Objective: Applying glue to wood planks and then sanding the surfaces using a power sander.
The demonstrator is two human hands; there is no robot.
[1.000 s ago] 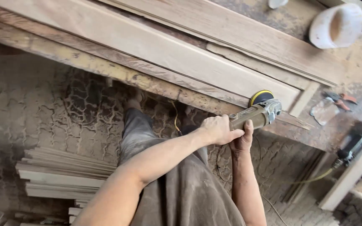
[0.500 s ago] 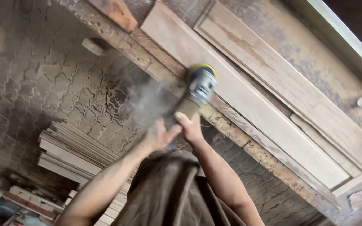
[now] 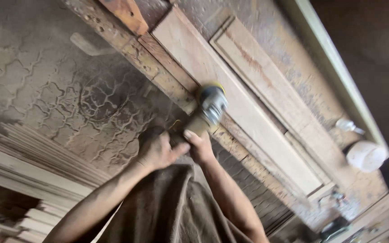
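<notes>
Head view: both hands are on a handheld angle grinder. Left hand has its fingers curled shut around the rear of the tool body. Right hand has its fingers clamped on the body just ahead of that, thumb on top. Grinder head sits just beyond the fingertips, its disc down on the near edge of a long wooden door panel lying flat on the workbench.

Progress, as a judgement: the flat boards of the panel beyond the fingers look pale and smooth, so most of the face seems worked. The near rail, running off to both sides of the fingers, looks darker, rough and pitted, so that edge appears to be what is left. Frame is motion-blurred, so contact at the disc is hard to confirm.

Surface: bench is worn timber, dusty, carrying the panel with its recessed inset and raised frame.

Room: cracked, dust-covered floor below the fingers. Stack of thin wood slats well apart to the left of the left hand. White bowl-like container far off to the right of the right hand, at the end of the bench. Small clutter near it, too blurred to identify. Brown cloth covers the person's front.
</notes>
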